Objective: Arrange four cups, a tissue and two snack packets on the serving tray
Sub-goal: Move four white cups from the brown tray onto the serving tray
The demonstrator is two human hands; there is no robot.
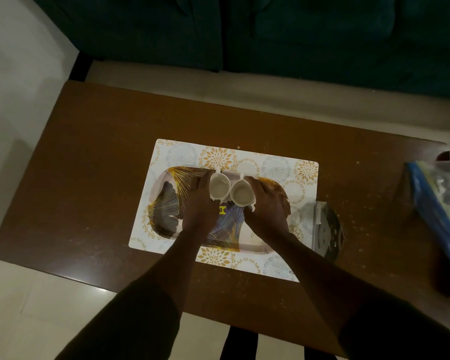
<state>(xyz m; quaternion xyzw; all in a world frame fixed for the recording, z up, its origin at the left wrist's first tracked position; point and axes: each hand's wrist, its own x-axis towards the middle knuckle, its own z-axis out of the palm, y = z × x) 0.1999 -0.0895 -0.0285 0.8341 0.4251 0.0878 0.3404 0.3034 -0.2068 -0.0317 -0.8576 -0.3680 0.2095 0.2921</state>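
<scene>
A serving tray [166, 203] with a gold and dark leaf pattern lies on a floral placemat [278, 167]. Two white cups stand side by side near the tray's far edge, handles pointing away from me. My left hand [199, 206] is wrapped around the left cup [219, 187]. My right hand [266, 209] is wrapped around the right cup [242, 193]. A silvery snack packet [326, 229] lies just right of the tray, partly on the placemat. No tissue or further cups are in sight.
The brown wooden table [89, 165] carries everything. A blue and clear plastic bag [439, 206] sits at the table's right end. A dark green sofa [270, 35] stands beyond the far edge. Pale floor tiles [16, 100] lie to the left.
</scene>
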